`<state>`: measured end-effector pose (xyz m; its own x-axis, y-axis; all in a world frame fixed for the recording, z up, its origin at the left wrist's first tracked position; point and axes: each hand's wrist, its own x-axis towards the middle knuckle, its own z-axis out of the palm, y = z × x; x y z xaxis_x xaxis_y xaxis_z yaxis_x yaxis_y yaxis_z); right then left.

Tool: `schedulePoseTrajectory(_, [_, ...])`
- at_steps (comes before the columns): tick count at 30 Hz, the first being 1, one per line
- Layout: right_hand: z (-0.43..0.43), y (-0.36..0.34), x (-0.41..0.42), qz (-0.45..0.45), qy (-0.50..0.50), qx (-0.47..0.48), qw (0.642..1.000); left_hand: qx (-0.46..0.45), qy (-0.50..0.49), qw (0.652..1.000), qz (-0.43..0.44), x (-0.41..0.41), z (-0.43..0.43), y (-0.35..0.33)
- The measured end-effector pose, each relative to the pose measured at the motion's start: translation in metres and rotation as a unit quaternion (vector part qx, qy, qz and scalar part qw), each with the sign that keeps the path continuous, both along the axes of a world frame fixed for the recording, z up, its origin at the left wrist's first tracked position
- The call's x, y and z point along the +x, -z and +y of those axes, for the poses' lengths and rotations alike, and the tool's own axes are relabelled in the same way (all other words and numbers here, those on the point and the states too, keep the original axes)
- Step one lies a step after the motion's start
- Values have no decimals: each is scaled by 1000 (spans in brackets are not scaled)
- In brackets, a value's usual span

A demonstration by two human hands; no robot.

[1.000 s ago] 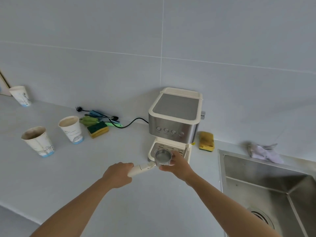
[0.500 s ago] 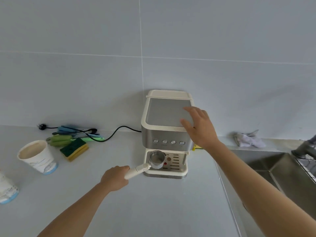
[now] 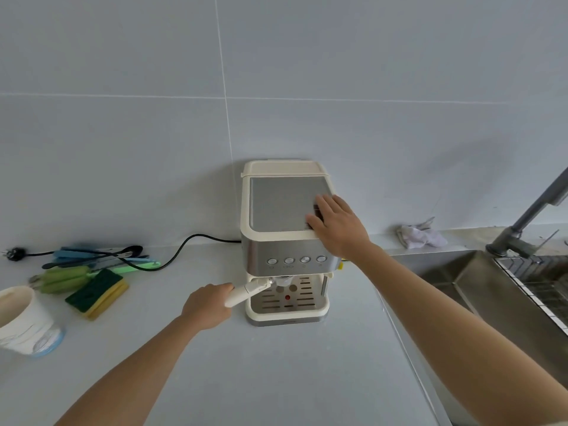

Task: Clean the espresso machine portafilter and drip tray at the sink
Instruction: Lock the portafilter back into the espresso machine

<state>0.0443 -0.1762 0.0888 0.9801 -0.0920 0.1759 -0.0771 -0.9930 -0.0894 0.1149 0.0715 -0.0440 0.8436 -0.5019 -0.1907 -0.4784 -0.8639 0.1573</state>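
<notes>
From the head camera, a cream and steel espresso machine (image 3: 276, 207) stands at the back edge of the counter (image 3: 276, 379), against the tiled wall and close to the counter's right edge, where the sink (image 3: 479, 290) begins. The left hand (image 3: 207, 305) has its fingers curled round the cream handle of the portafilter (image 3: 250, 290). The portafilter's metal head sits up under the machine's front, below the row of four round buttons (image 3: 296, 259), with the handle angled out toward the counter's front left. The right hand (image 3: 336, 224) lies flat on the right side of the machine's grey top plate, fingers straight and together, gripping nothing. The drip tray (image 3: 287, 316) sits in place at the machine's base, directly beneath the portafilter head, its slotted grate showing a small red dot (image 3: 287, 297). A black power cord (image 3: 181, 253) runs from behind the machine along the back edge to a loose plug (image 3: 13, 253). Near it lie blue and green utensils (image 3: 101, 256), a green brush (image 3: 61, 278) and a green and yellow sponge (image 3: 96, 292). A paper cup (image 3: 24, 321) stands further toward the front, at the left border of the view. On the ledge behind the sink lies a crumpled white cloth (image 3: 421, 236), with the grey faucet (image 3: 528, 210) to its right, and a wire rack (image 3: 541, 284) sits in the sink's right part.
</notes>
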Motion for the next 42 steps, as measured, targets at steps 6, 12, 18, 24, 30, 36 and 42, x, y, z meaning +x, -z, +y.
schedulePoseTrajectory(6, [-2,2,2,5,5,-9,1000,-7,14,1000,3,14,-12,-3])
schedulePoseTrajectory(12, [0,-2,2,24,9,-29,999,-15,16,1000,11,23,-18,-4])
schedulePoseTrajectory(18, [1,-1,1,12,19,-34,999,-38,2,999,17,30,-24,-7])
schedulePoseTrajectory(24, [1,1,3,14,35,-3,999,-44,3,999,13,35,-24,-14])
schedulePoseTrajectory(30, [5,0,2,4,48,37,998,-44,-15,999,-3,18,-23,-15])
schedulePoseTrajectory(36, [1,-3,3,51,29,-7,998,-45,-71,996,-5,-17,-33,-13])
schedulePoseTrajectory(42, [0,-3,3,53,32,-24,998,-73,-112,991,6,-47,-47,-12])
